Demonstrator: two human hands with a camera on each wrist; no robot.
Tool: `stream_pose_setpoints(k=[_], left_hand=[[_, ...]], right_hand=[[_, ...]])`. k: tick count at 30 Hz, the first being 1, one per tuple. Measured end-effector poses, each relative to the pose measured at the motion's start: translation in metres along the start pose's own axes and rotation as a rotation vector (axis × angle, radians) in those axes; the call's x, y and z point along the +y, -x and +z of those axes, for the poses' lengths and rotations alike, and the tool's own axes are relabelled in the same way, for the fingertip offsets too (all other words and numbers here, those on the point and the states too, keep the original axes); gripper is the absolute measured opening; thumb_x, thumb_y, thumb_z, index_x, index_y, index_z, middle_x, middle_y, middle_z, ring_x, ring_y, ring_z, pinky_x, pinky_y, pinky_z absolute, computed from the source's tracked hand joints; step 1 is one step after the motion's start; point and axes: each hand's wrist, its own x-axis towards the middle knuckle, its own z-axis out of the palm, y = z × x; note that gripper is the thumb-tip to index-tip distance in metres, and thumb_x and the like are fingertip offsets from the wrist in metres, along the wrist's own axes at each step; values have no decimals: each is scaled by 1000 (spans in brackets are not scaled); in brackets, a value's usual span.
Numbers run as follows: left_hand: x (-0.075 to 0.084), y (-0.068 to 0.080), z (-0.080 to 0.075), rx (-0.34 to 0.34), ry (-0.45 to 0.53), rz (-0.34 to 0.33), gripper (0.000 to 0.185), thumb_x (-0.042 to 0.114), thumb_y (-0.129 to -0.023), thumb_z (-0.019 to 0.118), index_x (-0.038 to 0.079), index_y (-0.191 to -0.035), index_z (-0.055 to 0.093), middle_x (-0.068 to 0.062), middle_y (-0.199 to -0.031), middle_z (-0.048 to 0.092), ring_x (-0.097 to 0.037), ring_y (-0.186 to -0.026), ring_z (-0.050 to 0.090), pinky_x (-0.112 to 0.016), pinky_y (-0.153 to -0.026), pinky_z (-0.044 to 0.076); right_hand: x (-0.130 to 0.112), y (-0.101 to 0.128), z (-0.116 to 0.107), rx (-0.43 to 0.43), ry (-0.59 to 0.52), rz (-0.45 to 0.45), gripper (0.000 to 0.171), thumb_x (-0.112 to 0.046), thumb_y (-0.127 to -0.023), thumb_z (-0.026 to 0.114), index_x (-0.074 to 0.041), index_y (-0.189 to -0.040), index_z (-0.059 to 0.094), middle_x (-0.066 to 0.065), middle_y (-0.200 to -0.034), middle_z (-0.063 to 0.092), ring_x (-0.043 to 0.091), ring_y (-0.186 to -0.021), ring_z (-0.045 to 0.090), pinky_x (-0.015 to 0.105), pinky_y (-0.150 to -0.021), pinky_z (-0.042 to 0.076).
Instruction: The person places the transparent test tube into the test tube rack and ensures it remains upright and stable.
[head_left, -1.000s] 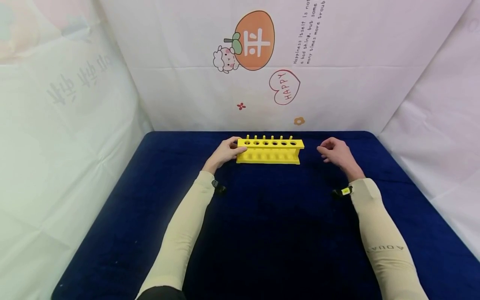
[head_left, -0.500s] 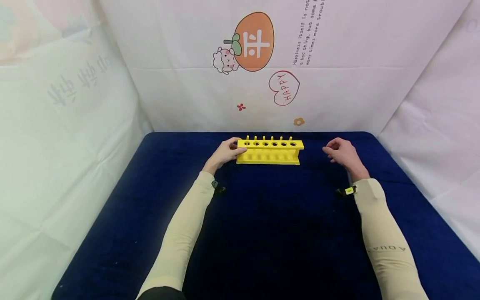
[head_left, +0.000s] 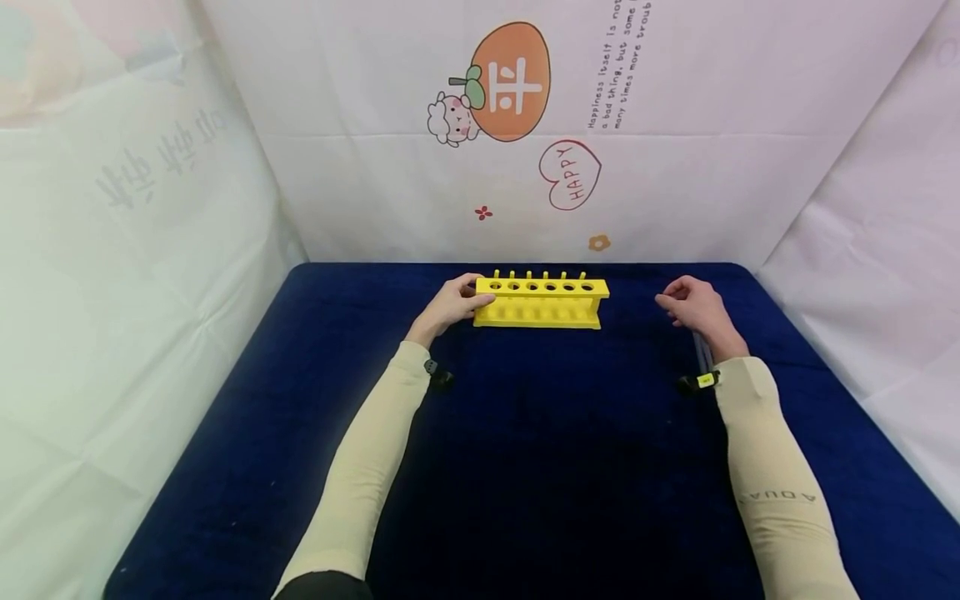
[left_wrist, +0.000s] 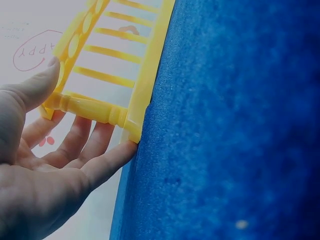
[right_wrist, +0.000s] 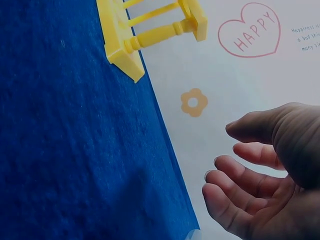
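Dark blue cloth covers the worktop (head_left: 540, 433) from the near edge back to the white printed backdrop (head_left: 675, 167), and nearest to me I see only my two beige sleeves, one down each side. Further out, my left hand (head_left: 447, 307) rests at the left end of the yellow test tube rack (head_left: 542, 302); from the left wrist view its fingers (left_wrist: 95, 145) lie nearly straight against the rack's end post and base, with the thumb over the top plate, so I read it as steadying the rack rather than gripping it firmly. My right hand (head_left: 696, 307) hovers well to the right of the rack, apart from it, fingers (right_wrist: 235, 177) loosely curled around nothing. A clear, slim thing, perhaps a tube (head_left: 702, 354), seems to lie on the cloth by my right wrist, though I cannot tell for sure. The rack stands upright near the back edge, all six holes unfilled. I judge the work barely begun: the rack is placed and steadied, and nothing has yet gone into it.
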Motion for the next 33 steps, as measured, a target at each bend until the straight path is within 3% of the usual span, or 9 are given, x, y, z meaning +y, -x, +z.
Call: stream_pose_setpoints(k=[11, 23, 33], left_hand=[[0, -1, 0, -11, 0, 1, 69, 42, -92, 68, 20, -150, 39, -12, -127, 56, -27, -110, 62, -43, -99, 52], [-1, -2, 0, -9, 1, -8, 70, 42, -92, 68, 19, -151, 38, -13, -130, 55, -25, -111, 61, -43, -100, 52], [-3, -3, -1, -13, 23, -12, 68, 42, -91, 69, 23, -149, 41, -12, -129, 56, -24, -109, 63, -41, -99, 53]], right_hand=[[4, 2, -4, -5, 67, 23, 48, -40, -99, 55, 1, -125, 52, 25, -117, 59, 41, -97, 63, 47, -76, 58], [18, 3, -15, 13, 113, 48, 46, -38, -97, 58, 2, -119, 52, 26, -109, 63, 35, -83, 65, 41, -65, 56], [29, -1, -21, -13, 128, 86, 44, -34, -98, 58, 4, -120, 52, 21, -100, 61, 30, -78, 63, 38, -65, 57]])
